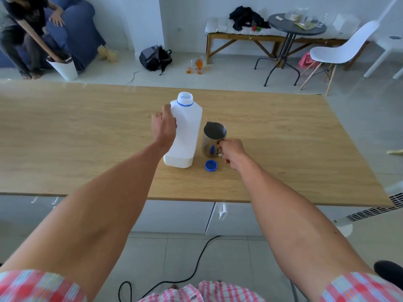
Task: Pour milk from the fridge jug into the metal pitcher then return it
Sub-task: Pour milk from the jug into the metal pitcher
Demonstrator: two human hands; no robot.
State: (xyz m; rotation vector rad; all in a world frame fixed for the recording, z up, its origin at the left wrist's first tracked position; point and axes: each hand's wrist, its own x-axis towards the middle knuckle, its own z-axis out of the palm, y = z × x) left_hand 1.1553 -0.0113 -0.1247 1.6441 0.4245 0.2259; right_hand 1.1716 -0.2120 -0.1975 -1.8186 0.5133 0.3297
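A white plastic milk jug stands upright on the wooden table, uncapped, with a blue ring at its neck and a little milk at the bottom. My left hand grips its left side near the handle. Just to its right stands the metal pitcher, spout pointing away. My right hand is closed on the pitcher's handle. The blue cap lies on the table in front of the pitcher, between my two hands.
Beyond the table's far edge are a person on a blue sofa, a white bin, a black backpack, glasses on the floor, a bench, a round table and a white chair. A black cable runs on the floor near me.
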